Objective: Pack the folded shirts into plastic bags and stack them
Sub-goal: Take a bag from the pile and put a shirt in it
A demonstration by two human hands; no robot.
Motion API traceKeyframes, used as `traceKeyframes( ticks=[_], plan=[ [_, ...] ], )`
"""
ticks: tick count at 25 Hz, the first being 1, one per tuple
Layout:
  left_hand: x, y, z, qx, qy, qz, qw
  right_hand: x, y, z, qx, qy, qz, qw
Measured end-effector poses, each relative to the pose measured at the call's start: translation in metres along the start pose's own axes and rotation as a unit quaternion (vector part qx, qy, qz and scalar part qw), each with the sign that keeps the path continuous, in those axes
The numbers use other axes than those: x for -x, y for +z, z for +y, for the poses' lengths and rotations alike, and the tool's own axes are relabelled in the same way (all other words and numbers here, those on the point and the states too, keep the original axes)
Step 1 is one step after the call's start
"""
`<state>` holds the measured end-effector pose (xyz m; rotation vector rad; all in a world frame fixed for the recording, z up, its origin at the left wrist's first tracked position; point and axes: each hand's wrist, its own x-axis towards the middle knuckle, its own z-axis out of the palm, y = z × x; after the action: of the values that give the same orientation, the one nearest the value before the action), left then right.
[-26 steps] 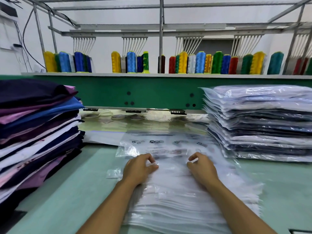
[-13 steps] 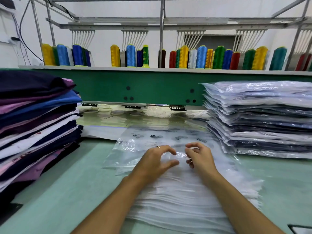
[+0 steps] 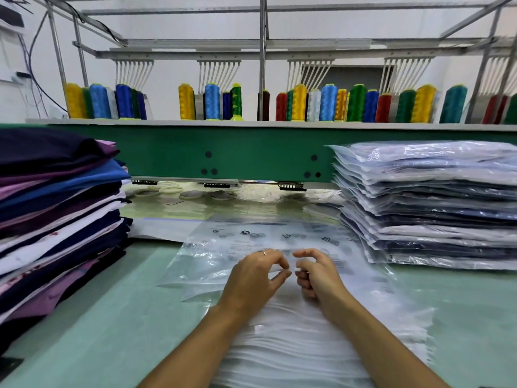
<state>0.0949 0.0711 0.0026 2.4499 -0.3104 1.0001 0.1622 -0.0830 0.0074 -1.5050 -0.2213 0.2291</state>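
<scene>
1. Hands together at the centre of the view, left hand (image 3: 251,278) and right hand (image 3: 319,275) nearly fingertip to fingertip, forearms reaching in from the bottom edge.
2. Left hand: fingers curled, thumb and fingertips pinching the near edge of the top bag (image 3: 221,256); thin ring (image 3: 263,252) on one finger.
3. Right hand: fingers curled as well, index and thumb at that same edge; impossible to tell whether any film is caught between them.
4. Top bag: clear plastic with dark printed symbols, skewed to the left and partly lifted off the pile of empty plastic bags (image 3: 293,345) under both wrists.
5. Pile of empty plastic bags flat on the pale green table (image 3: 98,317), between the two stacks.
6. Stack of folded shirts (image 3: 56,219) on the left of the table: navy, blue, purple, pink and white layers, none bagged.
7. Stack of bagged shirts (image 3: 433,205) on the right, glossy and crinkled, bag edges fanned out toward the centre, just beside the far right corner of the pile.
8. Behind everything, green machine beam (image 3: 251,152) across the full width, with thread cones (image 3: 327,103) in yellow, blue, green and red upright in a row on top.
9. Grey metal frame (image 3: 263,46) overhead.
10. Pale hoops (image 3: 167,187) and small scraps on the table under the beam, too blurred to name further.
</scene>
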Motion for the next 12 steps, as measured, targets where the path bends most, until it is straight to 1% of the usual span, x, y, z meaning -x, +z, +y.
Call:
traceKeyframes(
  ticks=[3, 6, 9, 12],
  plan=[
    [-0.0017, 0.0009, 0.0062, -0.016, 0.02, 0.009, 1.0, 0.0001, 0.0053, 0.0008, 0.01, 0.006, -0.023, 1.0],
    [-0.0023, 0.0, 0.0075, -0.025, 0.022, 0.005, 0.999, 0.0007, 0.0082, 0.0006, -0.009, 0.014, -0.037, 0.999],
    [-0.0012, -0.0001, 0.0049, -0.039, 0.019, 0.003, 0.999, 0.0007, 0.0079, -0.0017, -0.027, 0.011, -0.028, 0.999],
    [-0.0024, -0.004, 0.0001, -0.042, -0.009, 0.007, 0.999, -0.0009, 0.0042, -0.0043, -0.043, -0.005, 0.002, 0.999]
  ],
)
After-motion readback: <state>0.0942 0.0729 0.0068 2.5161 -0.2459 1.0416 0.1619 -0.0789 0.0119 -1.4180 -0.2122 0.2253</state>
